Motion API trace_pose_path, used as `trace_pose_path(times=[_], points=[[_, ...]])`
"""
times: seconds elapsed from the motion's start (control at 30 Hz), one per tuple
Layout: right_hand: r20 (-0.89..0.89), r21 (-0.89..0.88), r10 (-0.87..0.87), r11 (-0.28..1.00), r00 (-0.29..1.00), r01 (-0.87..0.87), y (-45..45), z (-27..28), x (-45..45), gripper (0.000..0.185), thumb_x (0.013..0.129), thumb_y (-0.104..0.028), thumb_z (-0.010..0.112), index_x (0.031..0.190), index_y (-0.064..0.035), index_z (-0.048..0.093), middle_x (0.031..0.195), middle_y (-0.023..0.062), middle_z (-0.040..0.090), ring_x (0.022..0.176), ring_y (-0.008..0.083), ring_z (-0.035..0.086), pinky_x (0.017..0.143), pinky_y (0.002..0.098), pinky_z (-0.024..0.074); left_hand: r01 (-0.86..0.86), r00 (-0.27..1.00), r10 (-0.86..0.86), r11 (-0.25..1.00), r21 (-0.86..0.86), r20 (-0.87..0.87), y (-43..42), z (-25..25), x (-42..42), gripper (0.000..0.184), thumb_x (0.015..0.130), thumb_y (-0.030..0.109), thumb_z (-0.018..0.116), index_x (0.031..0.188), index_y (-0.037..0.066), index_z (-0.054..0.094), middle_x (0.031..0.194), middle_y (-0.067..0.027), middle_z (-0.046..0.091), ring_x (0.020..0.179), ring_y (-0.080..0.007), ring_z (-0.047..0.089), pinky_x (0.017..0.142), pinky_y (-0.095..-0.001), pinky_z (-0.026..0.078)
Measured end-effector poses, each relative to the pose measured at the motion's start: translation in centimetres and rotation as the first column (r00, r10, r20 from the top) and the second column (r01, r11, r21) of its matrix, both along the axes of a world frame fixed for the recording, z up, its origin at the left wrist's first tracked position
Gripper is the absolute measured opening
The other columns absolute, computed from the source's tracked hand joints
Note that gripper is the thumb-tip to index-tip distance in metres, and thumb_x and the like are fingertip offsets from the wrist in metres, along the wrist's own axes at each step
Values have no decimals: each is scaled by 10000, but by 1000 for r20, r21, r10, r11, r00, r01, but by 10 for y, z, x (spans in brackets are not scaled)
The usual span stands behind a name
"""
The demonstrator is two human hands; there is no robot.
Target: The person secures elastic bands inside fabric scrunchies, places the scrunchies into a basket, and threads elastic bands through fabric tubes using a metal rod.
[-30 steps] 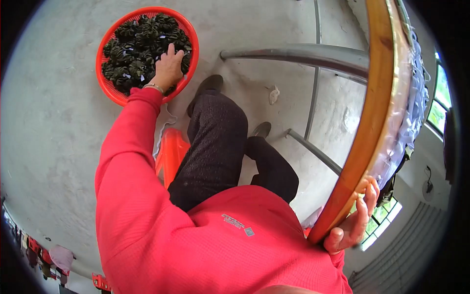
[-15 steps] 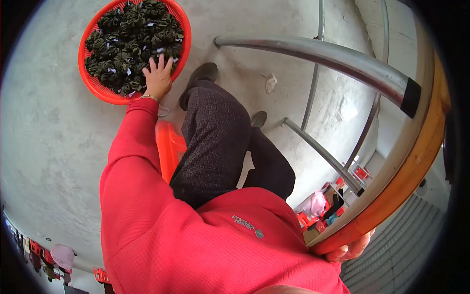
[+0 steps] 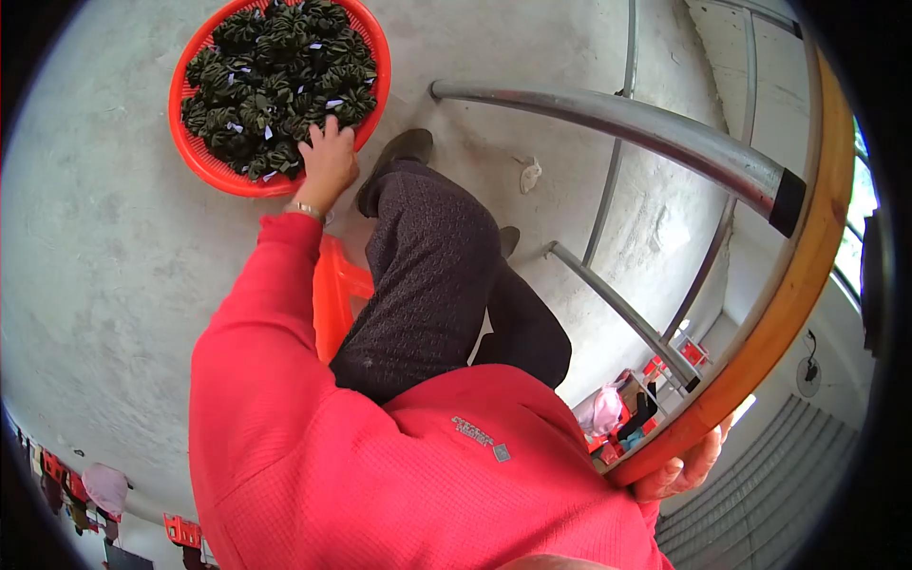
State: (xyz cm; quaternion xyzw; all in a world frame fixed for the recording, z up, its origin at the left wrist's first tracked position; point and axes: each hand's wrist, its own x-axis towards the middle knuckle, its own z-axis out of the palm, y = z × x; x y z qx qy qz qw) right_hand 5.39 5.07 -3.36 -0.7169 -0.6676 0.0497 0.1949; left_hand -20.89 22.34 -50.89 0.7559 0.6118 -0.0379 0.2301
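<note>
A red plastic basket on the floor at the upper left holds several dark green gathered fabric pieces with small white tags. My left hand is at the basket's lower right side, its fingers apart and touching the nearest pieces, none gripped. At the lower right, my right hand is beside the wooden table edge, fingers loosely bent and apart. Part of this hand is hidden behind the edge, and nothing shows in it.
Metal table legs stand at the right. An orange-red plastic stool is beside my legs. A small pale scrap lies on the floor. A wall fan shows at the right. People and red items are in the far background.
My view has tilted, and the tabletop with its pale fabric has left view. My left hand has stayed at the basket, its fingers less spread than half a second ago. My right hand remains beside the table edge.
</note>
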Motion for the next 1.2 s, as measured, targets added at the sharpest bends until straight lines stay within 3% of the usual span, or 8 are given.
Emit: trace_pose_path(times=[0.17, 0.3, 0.5, 0.6, 0.8, 0.97, 1.1, 1.2], points=[[29, 14, 30, 999, 999, -30, 17, -2, -9, 523, 892, -374, 419, 1238, 16, 461, 1281, 238, 454, 1234, 389, 371, 1046, 507, 221, -140, 919, 155, 988, -68, 362, -84, 43, -23, 339, 713, 147, 640, 1030, 85, 538, 1164, -129, 461, 1055, -325, 459, 803, -464, 428], [10, 37, 15, 999, 1000, -15, 25, -4, -19, 495, 907, -330, 433, 1199, 68, 479, 1298, 232, 451, 1233, 365, 394, 1052, 464, 250, -220, 864, 250, 968, -119, 437, -144, 56, -59, 294, 721, 126, 637, 991, 30, 568, 1051, -156, 532, 967, -354, 512, 798, -426, 446], [-48, 44, -57, 997, 997, 59, 24, -4, -25, 535, 906, -386, 495, 1227, 42, 478, 1296, 176, 471, 1229, 288, 415, 1034, 403, 297, -433, 771, 573, 792, -430, 278, -210, 4, -118, 298, 810, 264, 563, 867, -20, 631, 951, -251, 605, 896, -420, 574, 792, -454, 462], [11, 7, -49, 999, 999, 49, 28, 1, -23, 530, 899, -398, 514, 1232, 14, 492, 1288, 149, 482, 1218, 266, 426, 1027, 391, 303, -328, 842, 511, 739, -588, 172, -226, -21, -137, 402, 836, 349, 513, 878, -35, 625, 913, -286, 601, 896, -429, 579, 787, -463, 465], [168, -121, 63, 992, 984, -42, 62, 17, -42, 572, 860, -431, 557, 1244, -12, 495, 1304, 153, 474, 1241, 271, 407, 1037, 410, 280, -317, 853, 475, 799, -511, 214, -231, -86, -134, 424, 842, 371, 477, 892, -24, 623, 865, -293, 598, 855, -455, 579, 775, -467, 469], [96, -30, 177, 984, 980, -175, 118, -1, -52, 723, 818, -440, 601, 1327, 22, 376, 1367, 188, 392, 1255, 276, 382, 1036, 408, 268, -219, 868, 417, 808, -547, 269, -219, -116, -119, 386, 843, 368, 474, 1064, 79, 603, 1142, -254, 532, 1026, -426, 524, 858, -479, 438], [48, 16, -61, 998, 997, 60, 129, -13, -66, 808, 788, -512, 501, 1348, 42, 319, 1318, 192, 418, 1223, 288, 399, 972, 393, 339, -249, 920, 374, 788, -563, 117, -197, -129, -96, 454, 829, 395, 514, 1232, 188, 521, 1355, -192, 385, 1187, -448, 395, 942, -537, 367], [120, 102, -195, 978, 973, 184, 124, -15, -70, 811, 775, -512, 473, 1353, 33, 311, 1311, 191, 416, 1223, 294, 398, 962, 390, 350, -376, 875, 484, 645, -665, -25, -144, -93, -67, 511, 825, 446, 523, 1277, 211, 481, 1376, -175, 375, 1235, -494, 314, 968, -594, 306]])
